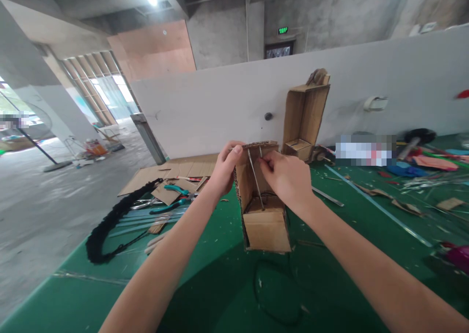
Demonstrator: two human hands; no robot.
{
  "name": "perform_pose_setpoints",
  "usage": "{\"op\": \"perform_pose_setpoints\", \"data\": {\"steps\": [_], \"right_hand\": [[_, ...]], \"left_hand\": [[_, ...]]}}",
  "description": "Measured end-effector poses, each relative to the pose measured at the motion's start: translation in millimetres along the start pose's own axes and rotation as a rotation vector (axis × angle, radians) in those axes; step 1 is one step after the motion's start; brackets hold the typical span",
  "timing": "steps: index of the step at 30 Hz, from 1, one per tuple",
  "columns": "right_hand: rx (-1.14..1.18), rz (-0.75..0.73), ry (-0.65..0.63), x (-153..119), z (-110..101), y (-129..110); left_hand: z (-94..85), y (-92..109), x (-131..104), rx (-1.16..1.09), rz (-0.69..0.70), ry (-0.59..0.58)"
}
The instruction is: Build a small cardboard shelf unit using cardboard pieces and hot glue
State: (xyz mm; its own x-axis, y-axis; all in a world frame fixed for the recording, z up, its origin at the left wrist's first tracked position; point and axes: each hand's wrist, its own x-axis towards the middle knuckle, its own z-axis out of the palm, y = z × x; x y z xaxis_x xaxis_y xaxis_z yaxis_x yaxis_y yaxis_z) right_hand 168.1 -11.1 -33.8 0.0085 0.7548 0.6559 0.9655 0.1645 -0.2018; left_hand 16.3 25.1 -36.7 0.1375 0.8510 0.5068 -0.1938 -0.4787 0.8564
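An open-fronted cardboard box (pixel 266 233) stands upright on the green tabletop, with a closed compartment at its bottom. My left hand (pixel 230 164) is closed on the box's upper left edge, thumb on the top. Inside, a thin metal rod (pixel 255 176) slants from the top down to the compartment's lid. My right hand (pixel 287 174) is closed in a pinch at the upper right of the opening. Its fingertips meet a short thin pale strand (pixel 260 151) hanging from the top; whether this is string or wire I cannot tell.
A second cardboard box (pixel 306 115) stands behind, near the white partition (pixel 220 108). Teal-handled pliers (pixel 170 206), cardboard scraps and a black fuzzy strip (pixel 106 230) lie left. Rightward are a long thin strip (pixel 381 208), a metal ruler-like bar (pixel 328 196) and coloured materials.
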Motion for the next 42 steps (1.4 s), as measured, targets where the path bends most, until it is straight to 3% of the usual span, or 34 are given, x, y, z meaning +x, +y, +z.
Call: {"op": "perform_pose_setpoints", "data": {"steps": [7, 13, 17, 22, 42], "right_hand": [[0.230, -0.064, 0.017, 0, -3, 5], [0.429, -0.147, 0.342, 10, -8, 26], [0.427, -0.352, 0.206, 22, -12, 41], [0.335, -0.372, 0.027, 24, -12, 43], [0.232, -0.321, 0.079, 21, -14, 40]], "left_hand": [[-5.7, 4, 3, 0.088, 0.079, -0.063], [-6.9, 5, 2, 0.160, 0.055, -0.059], [-5.0, 10, 1, 0.194, 0.091, -0.096], [-2.5, 16, 0, 0.282, 0.110, -0.106], [1.5, 29, -7, 0.333, 0.017, -0.197]]}}
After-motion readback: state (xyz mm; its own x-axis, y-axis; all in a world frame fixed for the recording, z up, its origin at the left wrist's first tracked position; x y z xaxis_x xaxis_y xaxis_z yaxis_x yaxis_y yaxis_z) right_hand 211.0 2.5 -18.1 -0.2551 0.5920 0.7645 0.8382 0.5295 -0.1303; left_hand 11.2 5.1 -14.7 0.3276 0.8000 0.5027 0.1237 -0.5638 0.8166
